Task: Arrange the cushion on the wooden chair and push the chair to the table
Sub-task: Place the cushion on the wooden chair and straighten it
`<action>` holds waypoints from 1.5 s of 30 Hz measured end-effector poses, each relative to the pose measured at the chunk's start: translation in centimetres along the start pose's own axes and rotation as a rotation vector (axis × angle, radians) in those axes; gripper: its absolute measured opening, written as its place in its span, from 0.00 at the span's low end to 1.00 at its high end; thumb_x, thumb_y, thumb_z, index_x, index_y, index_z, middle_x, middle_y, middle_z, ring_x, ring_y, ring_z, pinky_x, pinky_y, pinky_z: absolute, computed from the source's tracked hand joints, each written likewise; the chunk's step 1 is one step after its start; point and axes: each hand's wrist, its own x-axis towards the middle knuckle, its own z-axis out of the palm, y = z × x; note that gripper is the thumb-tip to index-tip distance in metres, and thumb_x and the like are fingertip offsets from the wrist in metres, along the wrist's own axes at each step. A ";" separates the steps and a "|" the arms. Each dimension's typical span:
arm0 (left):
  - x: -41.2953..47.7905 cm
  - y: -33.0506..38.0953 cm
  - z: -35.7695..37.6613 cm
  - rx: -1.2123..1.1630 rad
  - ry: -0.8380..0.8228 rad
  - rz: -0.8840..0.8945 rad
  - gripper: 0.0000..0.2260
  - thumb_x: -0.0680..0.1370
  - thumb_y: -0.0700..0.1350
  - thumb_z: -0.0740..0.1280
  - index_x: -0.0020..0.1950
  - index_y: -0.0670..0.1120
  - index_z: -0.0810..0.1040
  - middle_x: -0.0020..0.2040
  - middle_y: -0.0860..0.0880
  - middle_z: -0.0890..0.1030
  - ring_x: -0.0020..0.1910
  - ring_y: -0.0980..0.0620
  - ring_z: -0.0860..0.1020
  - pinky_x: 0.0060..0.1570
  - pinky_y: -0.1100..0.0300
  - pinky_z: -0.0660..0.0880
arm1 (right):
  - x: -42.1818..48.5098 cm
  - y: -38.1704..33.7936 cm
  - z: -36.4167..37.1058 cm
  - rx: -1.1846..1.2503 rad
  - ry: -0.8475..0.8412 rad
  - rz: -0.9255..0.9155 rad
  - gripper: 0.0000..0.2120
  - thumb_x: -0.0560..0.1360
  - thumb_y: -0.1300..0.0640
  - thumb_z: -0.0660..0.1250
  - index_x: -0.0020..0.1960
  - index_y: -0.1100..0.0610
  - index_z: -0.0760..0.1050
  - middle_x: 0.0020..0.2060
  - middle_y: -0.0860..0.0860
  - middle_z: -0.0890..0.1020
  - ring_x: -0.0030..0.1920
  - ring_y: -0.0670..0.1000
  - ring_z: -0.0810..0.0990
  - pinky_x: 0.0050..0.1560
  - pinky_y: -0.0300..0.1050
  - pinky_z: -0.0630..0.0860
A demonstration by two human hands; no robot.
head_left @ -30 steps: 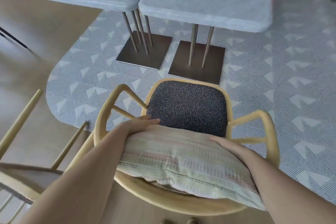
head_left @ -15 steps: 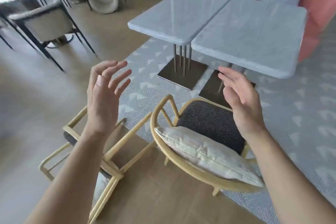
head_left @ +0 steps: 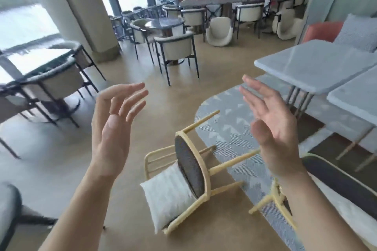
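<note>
Wooden chair [head_left: 190, 166] lies tipped on its side on the floor beside the rug [head_left: 230, 128], well apart from the table [head_left: 312, 67], a white cushion [head_left: 166, 195] leaning against it, while your left hand [head_left: 114, 130] and right hand [head_left: 273, 126] hover above, fingers spread, holding nothing.

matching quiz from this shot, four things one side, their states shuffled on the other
1 pale wooden chair with dark speckled seat
2 white square fabric cushion
3 grey marble square table
4 left hand

a raised, empty
b upright on thin metal legs
c lying on its side
d tucked inside a chair frame

Pairs: 1-c, 2-d, 3-b, 4-a
</note>
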 end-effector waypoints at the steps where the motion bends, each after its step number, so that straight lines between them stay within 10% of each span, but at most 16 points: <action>1: -0.3 1.0 -1.9 0.014 -0.002 0.018 0.16 0.81 0.64 0.67 0.65 0.59 0.78 0.69 0.49 0.80 0.71 0.41 0.77 0.74 0.41 0.71 | 0.0 -0.3 2.1 0.011 -0.010 -0.010 0.44 0.72 0.27 0.68 0.74 0.58 0.67 0.77 0.53 0.72 0.77 0.54 0.71 0.79 0.51 0.66; 23: 14.9 -8.5 -22.5 0.118 -0.065 -0.047 0.25 0.79 0.70 0.66 0.69 0.56 0.79 0.70 0.47 0.79 0.73 0.35 0.75 0.74 0.38 0.70 | 15.4 12.2 23.0 0.060 0.042 0.026 0.42 0.75 0.30 0.67 0.74 0.61 0.68 0.74 0.55 0.74 0.74 0.57 0.76 0.77 0.60 0.69; 35: 24.4 -34.6 -26.0 -0.128 -0.431 -0.220 0.24 0.80 0.69 0.67 0.70 0.58 0.78 0.71 0.48 0.80 0.73 0.35 0.76 0.71 0.43 0.71 | 18.1 31.2 27.2 -0.111 0.388 0.216 0.37 0.75 0.31 0.69 0.73 0.55 0.70 0.73 0.51 0.76 0.75 0.56 0.75 0.76 0.58 0.69; 45: 13.5 -55.8 -26.1 -0.198 -0.658 -0.462 0.24 0.80 0.68 0.67 0.72 0.58 0.76 0.71 0.49 0.80 0.72 0.36 0.77 0.70 0.43 0.72 | 2.3 50.4 29.0 -0.175 0.671 0.507 0.36 0.75 0.31 0.68 0.73 0.53 0.70 0.72 0.54 0.76 0.72 0.55 0.77 0.74 0.55 0.73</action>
